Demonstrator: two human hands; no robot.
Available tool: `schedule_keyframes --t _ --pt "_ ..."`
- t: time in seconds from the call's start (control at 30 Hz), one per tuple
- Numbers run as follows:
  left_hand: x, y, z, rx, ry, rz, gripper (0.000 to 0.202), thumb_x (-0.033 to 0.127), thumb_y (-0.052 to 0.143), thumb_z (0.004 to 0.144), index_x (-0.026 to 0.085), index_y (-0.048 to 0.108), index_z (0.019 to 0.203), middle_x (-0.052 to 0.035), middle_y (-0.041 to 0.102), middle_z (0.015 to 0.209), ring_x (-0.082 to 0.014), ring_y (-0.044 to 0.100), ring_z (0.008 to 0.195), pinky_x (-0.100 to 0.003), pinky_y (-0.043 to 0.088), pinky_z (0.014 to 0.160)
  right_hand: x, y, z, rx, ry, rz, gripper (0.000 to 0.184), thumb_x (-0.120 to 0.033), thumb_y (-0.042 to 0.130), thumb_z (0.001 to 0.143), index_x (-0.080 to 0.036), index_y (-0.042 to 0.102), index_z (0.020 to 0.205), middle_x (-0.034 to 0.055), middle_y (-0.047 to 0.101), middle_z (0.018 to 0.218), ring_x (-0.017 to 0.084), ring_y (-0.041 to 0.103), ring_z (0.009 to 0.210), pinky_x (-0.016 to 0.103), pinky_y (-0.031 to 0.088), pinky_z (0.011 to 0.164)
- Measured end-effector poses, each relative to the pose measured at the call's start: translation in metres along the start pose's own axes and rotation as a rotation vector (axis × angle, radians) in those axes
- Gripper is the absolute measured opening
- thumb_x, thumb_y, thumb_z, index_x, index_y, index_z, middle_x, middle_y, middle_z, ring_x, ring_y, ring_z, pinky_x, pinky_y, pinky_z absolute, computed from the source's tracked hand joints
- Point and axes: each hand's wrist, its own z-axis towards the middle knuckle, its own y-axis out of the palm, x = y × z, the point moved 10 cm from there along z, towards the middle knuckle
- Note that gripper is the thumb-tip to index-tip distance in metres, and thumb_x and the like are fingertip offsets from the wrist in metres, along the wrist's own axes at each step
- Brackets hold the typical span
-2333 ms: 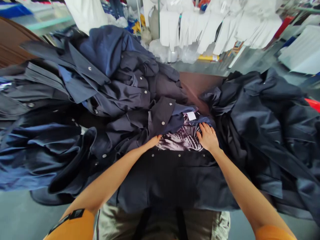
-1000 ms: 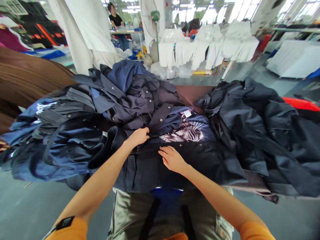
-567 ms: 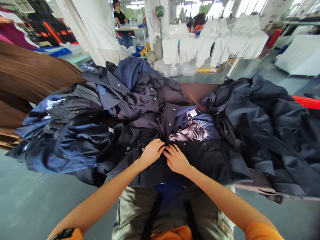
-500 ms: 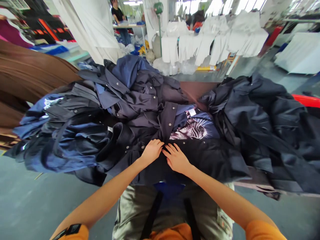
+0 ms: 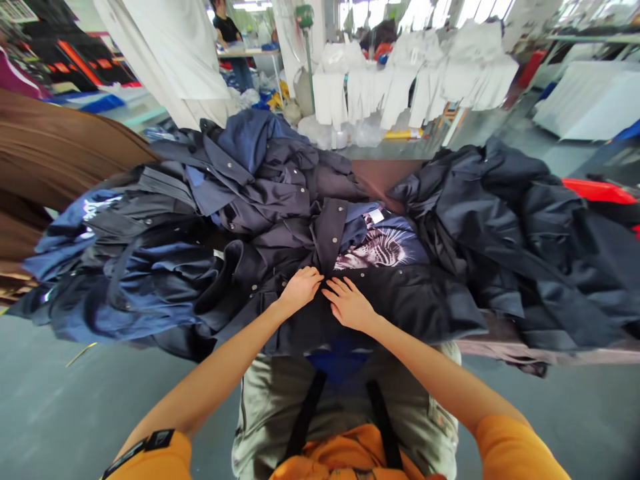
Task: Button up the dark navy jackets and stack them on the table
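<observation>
A dark navy snap-button jacket [image 5: 400,303] lies in front of me over the table edge, its lining showing a white printed graphic [image 5: 375,248] and a small white label [image 5: 376,216]. My left hand [image 5: 300,288] is curled on the jacket's snap placket, fingers closed on the cloth. My right hand [image 5: 349,305] rests right beside it on the same placket, fingers bent and pressing the fabric. The two hands nearly touch.
A heap of navy jackets [image 5: 200,220] fills the left, another dark pile [image 5: 515,233] the right, with a strip of brown table [image 5: 383,175] between them. Brown fabric [image 5: 55,160] lies far left. White garments [image 5: 425,80] hang behind; a person [image 5: 227,30] stands far back.
My hands left the graphic and came together on the snap placket near me. In the last half second they have hardly moved; the view shifted slightly.
</observation>
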Motion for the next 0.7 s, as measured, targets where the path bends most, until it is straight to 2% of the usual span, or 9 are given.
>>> schedule_keyframes --t 0.17,0.27,0.37,0.43,0.5,0.53,0.6,0.7 --pt "0.014 -0.002 -0.002 -0.085 -0.028 0.201 0.029 0.015 0.047 0.097 0.015 0.068 0.117 -0.0117 0.065 0.108 -0.0267 0.057 0.104 -0.041 0.046 0.089 0.001 0.002 -0.002 0.016 0.021 0.019 0.045 -0.024 0.047 0.098 -0.013 0.056 0.14 0.0134 0.053 0.149 0.029 0.041 0.143 0.05 0.026 0.123" --pt "0.023 -0.001 -0.002 -0.133 -0.048 0.27 0.032 0.014 0.043 0.097 0.014 0.068 0.116 -0.0139 0.063 0.11 -0.0277 0.056 0.107 -0.041 0.045 0.089 0.0 0.002 -0.003 0.001 0.068 0.119 0.044 -0.02 0.05 0.095 -0.013 0.058 0.138 0.0138 0.052 0.149 0.028 0.039 0.145 0.05 0.022 0.125" --pt "0.034 -0.004 -0.004 -0.129 -0.073 0.294 0.031 0.008 0.044 0.093 0.011 0.068 0.112 -0.0159 0.062 0.111 -0.0292 0.055 0.108 -0.042 0.044 0.088 0.017 0.001 0.001 -0.055 0.303 0.318 0.045 -0.016 0.048 0.096 -0.017 0.056 0.14 0.0104 0.052 0.151 0.022 0.039 0.145 0.042 0.022 0.126" --pt "0.043 -0.007 -0.006 -0.111 -0.097 0.313 0.032 0.005 0.043 0.091 0.007 0.068 0.112 -0.0177 0.062 0.11 -0.0303 0.054 0.106 -0.043 0.043 0.087 0.033 -0.002 0.007 -0.085 0.487 0.373 0.041 -0.019 0.038 0.101 -0.015 0.057 0.137 0.0141 0.057 0.144 0.022 0.049 0.138 0.04 0.033 0.12" --pt "0.052 -0.009 -0.009 -0.085 -0.12 0.33 0.033 0.004 0.042 0.091 0.004 0.067 0.112 -0.0188 0.063 0.108 -0.0306 0.055 0.103 -0.043 0.044 0.086 0.046 -0.003 0.018 -0.152 0.608 0.383 0.043 -0.026 0.029 0.105 -0.01 0.067 0.119 0.0196 0.071 0.119 0.025 0.068 0.111 0.038 0.052 0.101" --pt "0.055 -0.009 -0.01 -0.07 -0.13 0.337 0.034 0.005 0.042 0.091 0.004 0.067 0.113 -0.0189 0.063 0.107 -0.0304 0.055 0.101 -0.043 0.044 0.086 0.051 0.0 0.023 -0.21 0.655 0.406 0.047 -0.031 0.029 0.106 -0.009 0.071 0.104 0.019 0.075 0.1 0.024 0.074 0.091 0.034 0.058 0.087" --pt "0.058 -0.009 -0.012 -0.038 -0.145 0.345 0.035 0.005 0.041 0.091 0.003 0.066 0.116 -0.0187 0.063 0.107 -0.03 0.056 0.101 -0.043 0.044 0.088 0.059 0.012 0.03 -0.34 0.73 0.469 0.056 -0.041 0.034 0.105 -0.011 0.071 0.077 0.0137 0.073 0.069 0.019 0.069 0.056 0.027 0.057 0.059" --pt "0.054 -0.005 -0.017 -0.002 -0.159 0.341 0.039 0.007 0.041 0.093 0.003 0.062 0.125 -0.0177 0.063 0.111 -0.0289 0.056 0.103 -0.043 0.044 0.094 0.067 0.03 0.035 -0.47 0.813 0.549 0.066 -0.054 0.035 0.104 -0.012 0.066 0.063 0.0101 0.066 0.054 0.013 0.055 0.037 0.023 0.047 0.042"
